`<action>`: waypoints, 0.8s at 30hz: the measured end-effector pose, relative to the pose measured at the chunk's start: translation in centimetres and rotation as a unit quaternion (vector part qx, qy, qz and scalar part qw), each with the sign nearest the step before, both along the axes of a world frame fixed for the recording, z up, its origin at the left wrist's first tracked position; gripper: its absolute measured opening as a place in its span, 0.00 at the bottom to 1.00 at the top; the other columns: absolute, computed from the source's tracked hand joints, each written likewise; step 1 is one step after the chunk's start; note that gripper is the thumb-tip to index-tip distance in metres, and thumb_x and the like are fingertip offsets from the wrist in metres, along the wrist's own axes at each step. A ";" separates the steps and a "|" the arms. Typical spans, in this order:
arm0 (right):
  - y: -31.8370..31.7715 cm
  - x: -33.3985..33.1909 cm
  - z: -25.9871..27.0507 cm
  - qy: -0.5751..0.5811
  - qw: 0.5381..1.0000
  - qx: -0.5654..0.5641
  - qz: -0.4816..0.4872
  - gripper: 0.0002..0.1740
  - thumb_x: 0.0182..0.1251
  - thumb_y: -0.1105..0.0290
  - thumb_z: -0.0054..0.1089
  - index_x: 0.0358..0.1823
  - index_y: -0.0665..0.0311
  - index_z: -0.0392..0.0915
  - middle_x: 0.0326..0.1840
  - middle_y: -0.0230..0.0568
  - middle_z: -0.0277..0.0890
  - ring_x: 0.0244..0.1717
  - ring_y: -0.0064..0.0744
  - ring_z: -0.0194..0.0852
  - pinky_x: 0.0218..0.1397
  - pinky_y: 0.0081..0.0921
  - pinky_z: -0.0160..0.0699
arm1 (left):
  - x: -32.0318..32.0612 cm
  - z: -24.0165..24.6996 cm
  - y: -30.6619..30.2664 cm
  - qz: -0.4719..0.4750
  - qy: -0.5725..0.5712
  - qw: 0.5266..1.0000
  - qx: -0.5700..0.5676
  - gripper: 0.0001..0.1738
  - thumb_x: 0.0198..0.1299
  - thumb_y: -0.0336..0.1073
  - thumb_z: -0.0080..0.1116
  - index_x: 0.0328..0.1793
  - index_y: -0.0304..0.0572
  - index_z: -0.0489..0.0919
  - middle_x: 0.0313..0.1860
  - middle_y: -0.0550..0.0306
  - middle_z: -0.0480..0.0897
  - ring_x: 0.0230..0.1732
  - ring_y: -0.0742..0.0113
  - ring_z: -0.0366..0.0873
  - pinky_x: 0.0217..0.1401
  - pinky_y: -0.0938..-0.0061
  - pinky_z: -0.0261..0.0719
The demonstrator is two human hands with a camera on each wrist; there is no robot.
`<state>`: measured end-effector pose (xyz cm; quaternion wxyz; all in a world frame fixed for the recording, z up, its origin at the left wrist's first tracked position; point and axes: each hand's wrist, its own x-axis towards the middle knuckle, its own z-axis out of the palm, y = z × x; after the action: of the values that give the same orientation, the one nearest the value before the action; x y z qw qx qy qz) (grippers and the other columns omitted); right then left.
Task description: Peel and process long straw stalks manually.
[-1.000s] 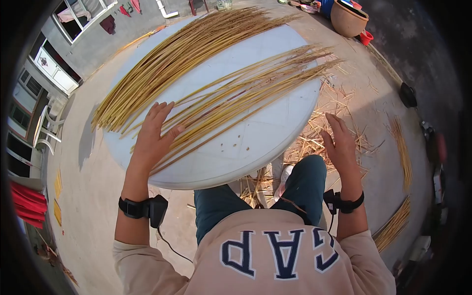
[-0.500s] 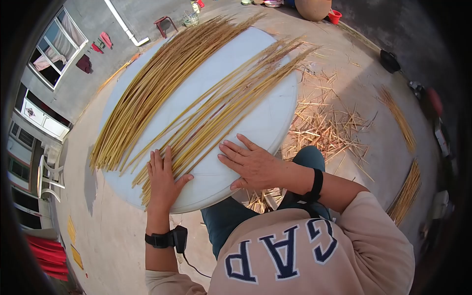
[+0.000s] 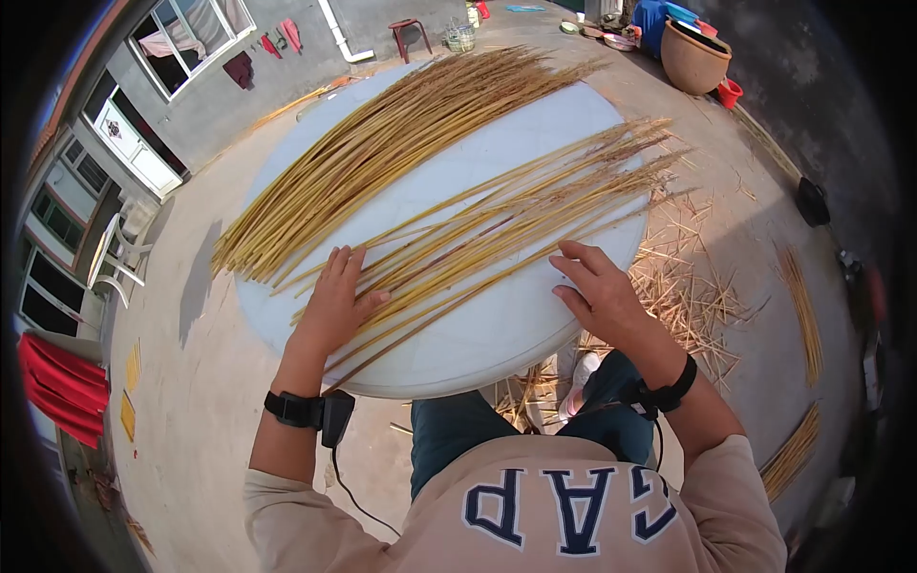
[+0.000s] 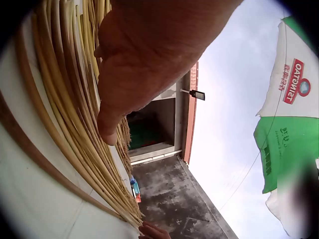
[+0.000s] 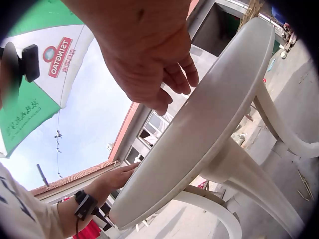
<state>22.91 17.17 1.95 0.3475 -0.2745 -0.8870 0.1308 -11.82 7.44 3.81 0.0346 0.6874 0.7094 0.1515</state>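
A loose row of long dry stalks (image 3: 478, 239) with feathery heads lies across the round white table (image 3: 458, 353). My left hand (image 3: 332, 304) rests on the cut ends of these stalks, its fingers extended and thumb out to the side. In the left wrist view its thumb (image 4: 110, 129) shows against the stalks. My right hand (image 3: 604, 298) is over the table's right part, fingers loosely bent, fingertips close to the nearest stalk. In the right wrist view, nothing is in the fingers of that hand (image 5: 149, 64).
A thicker bundle of stalks (image 3: 382, 162) lies on the table's far side. Stalk scraps (image 3: 693, 296) litter the ground at the right, with two small bundles beyond. A clay pot (image 3: 695, 59) stands at the back. A green and white umbrella (image 4: 289, 129) hangs overhead.
My right hand came in from beyond the table's right edge, lay near the stalks' middle, then shifted right towards the heads. My left hand stays at the cut ends. The nearest stalks lie more spread.
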 end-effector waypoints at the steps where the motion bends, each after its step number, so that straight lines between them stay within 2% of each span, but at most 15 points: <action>1: -0.1 -1.2 -0.6 -0.015 1.000 0.006 0.024 0.19 0.51 0.75 0.62 0.47 0.67 0.73 0.54 0.51 0.68 0.52 0.49 0.68 0.54 0.36 0.70 | -0.7 -0.4 0.7 0.015 0.005 1.000 0.004 0.44 0.53 0.57 0.57 0.68 0.34 0.59 0.66 0.30 0.59 0.69 0.37 0.50 0.69 0.54 0.54; 3: 0.6 -3.6 -1.2 -0.020 0.997 0.018 0.072 0.20 0.50 0.75 0.62 0.47 0.67 0.73 0.55 0.51 0.67 0.53 0.49 0.67 0.55 0.36 0.69 | -2.1 -1.8 1.8 0.013 0.048 0.999 0.016 0.43 0.54 0.57 0.56 0.67 0.33 0.59 0.63 0.32 0.62 0.67 0.38 0.55 0.66 0.55 0.57; 7: 2.2 -5.7 -2.3 -0.061 0.995 0.023 0.070 0.20 0.52 0.74 0.61 0.49 0.68 0.73 0.58 0.52 0.65 0.55 0.51 0.64 0.58 0.38 0.67 | -3.1 -2.6 2.5 0.015 0.073 0.997 0.023 0.41 0.55 0.56 0.55 0.67 0.33 0.60 0.57 0.34 0.68 0.61 0.40 0.63 0.62 0.57 0.62; 9: 2.4 -6.0 -2.5 -0.071 0.995 0.030 0.069 0.20 0.53 0.73 0.60 0.49 0.68 0.72 0.59 0.53 0.64 0.56 0.51 0.63 0.59 0.38 0.66 | -2.4 -2.0 2.0 -0.002 -0.004 1.000 0.018 0.38 0.56 0.54 0.55 0.65 0.33 0.62 0.51 0.37 0.72 0.54 0.43 0.67 0.58 0.59 0.66; 13: 2.1 -5.7 -2.3 -0.069 0.995 0.020 0.070 0.22 0.54 0.71 0.60 0.52 0.69 0.71 0.62 0.55 0.61 0.60 0.53 0.60 0.62 0.39 0.63 | -0.9 -0.5 0.3 -0.009 -0.042 0.999 0.017 0.36 0.57 0.51 0.56 0.64 0.33 0.63 0.49 0.39 0.73 0.54 0.45 0.68 0.58 0.63 0.67; 16: 2.0 -5.9 -2.1 -0.078 0.995 0.012 0.066 0.24 0.54 0.70 0.61 0.53 0.69 0.70 0.62 0.56 0.60 0.61 0.54 0.59 0.63 0.39 0.62 | -2.1 0.2 0.0 -0.020 -0.046 0.999 0.003 0.34 0.57 0.47 0.56 0.64 0.33 0.64 0.52 0.40 0.72 0.56 0.45 0.67 0.58 0.63 0.67; 18: 1.9 -5.9 -1.9 -0.075 0.995 0.008 0.060 0.25 0.53 0.69 0.61 0.54 0.69 0.69 0.62 0.57 0.60 0.61 0.54 0.59 0.63 0.39 0.62 | -4.0 0.8 0.6 -0.013 -0.003 0.999 0.052 0.32 0.58 0.45 0.56 0.64 0.34 0.64 0.55 0.39 0.70 0.56 0.45 0.67 0.58 0.63 0.67; 19: 1.9 -6.0 -1.8 -0.074 0.996 0.003 0.058 0.26 0.53 0.69 0.61 0.55 0.69 0.68 0.62 0.57 0.60 0.61 0.54 0.59 0.63 0.39 0.62 | -5.1 1.7 1.1 0.016 -0.039 0.999 -0.014 0.33 0.60 0.48 0.53 0.67 0.37 0.61 0.65 0.37 0.62 0.66 0.44 0.59 0.66 0.63 0.60; 20: 1.8 -6.0 -1.7 -0.073 0.996 -0.002 0.056 0.27 0.53 0.69 0.61 0.55 0.69 0.67 0.62 0.57 0.60 0.61 0.54 0.60 0.63 0.39 0.62 | -6.6 1.8 1.9 0.014 -0.040 0.999 -0.015 0.33 0.60 0.48 0.53 0.67 0.37 0.61 0.65 0.37 0.62 0.66 0.44 0.59 0.66 0.63 0.60; 22: 1.7 -6.1 -1.7 -0.074 0.996 -0.003 0.048 0.27 0.53 0.68 0.61 0.55 0.70 0.67 0.62 0.57 0.60 0.61 0.54 0.60 0.63 0.39 0.63 | -9.8 0.6 3.5 0.086 0.089 0.992 0.007 0.35 0.59 0.48 0.54 0.69 0.39 0.58 0.68 0.38 0.59 0.69 0.45 0.54 0.68 0.61 0.57; 24: 1.6 -6.1 -1.6 -0.076 0.996 -0.003 0.036 0.27 0.53 0.68 0.62 0.55 0.70 0.67 0.62 0.57 0.60 0.61 0.54 0.60 0.62 0.39 0.63 | -11.8 -0.3 4.3 0.106 0.104 0.989 -0.014 0.36 0.59 0.48 0.54 0.70 0.40 0.57 0.68 0.39 0.58 0.71 0.46 0.51 0.69 0.60 0.55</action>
<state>16.84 18.80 0.34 0.2734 -0.2521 -0.9199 0.1244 -23.60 11.74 3.55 -0.0458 0.6194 0.7804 0.0724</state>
